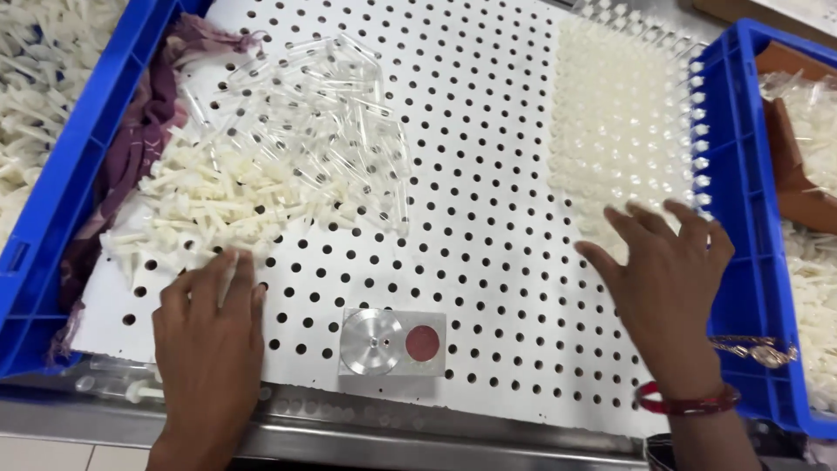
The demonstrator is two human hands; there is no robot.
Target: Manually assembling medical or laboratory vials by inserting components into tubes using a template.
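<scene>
My left hand (209, 336) lies palm down on the white perforated board (471, 174), fingertips touching the near edge of a heap of small white plastic plugs (218, 205). Clear plastic tubes (331, 113) are piled just behind the plugs. My right hand (667, 283) hovers flat with fingers spread over the near end of a clear rack filled with upright tubes (619, 122) on the board's right side. Neither hand holds anything that I can see. A small metal block with a round disc and a red circle (392, 342) sits between my hands.
Blue crates flank the board: the left crate (52, 218) holds white parts and the right crate (741, 201) more white parts. A purple cloth (144, 139) lies along the board's left edge. A steel table edge (392, 436) runs along the front.
</scene>
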